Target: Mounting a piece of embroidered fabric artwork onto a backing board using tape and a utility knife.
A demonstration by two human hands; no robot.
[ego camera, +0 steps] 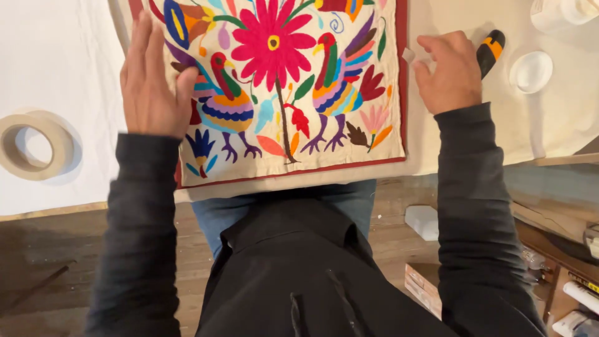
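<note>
The left hand (150, 78) lies flat, fingers spread, pinning the embroidered cloth (281, 87) under its palm. The right hand (448, 70) curls half-open at the cloth's far edge, pinching a small pale scrap (409, 55). Beyond its knuckles lies 1 utility knife (490, 51).

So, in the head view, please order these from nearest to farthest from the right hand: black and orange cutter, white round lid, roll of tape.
From the right hand:
1. Black and orange cutter, just beyond its knuckles.
2. White round lid, further right.
3. Roll of tape, far across on the left.
</note>
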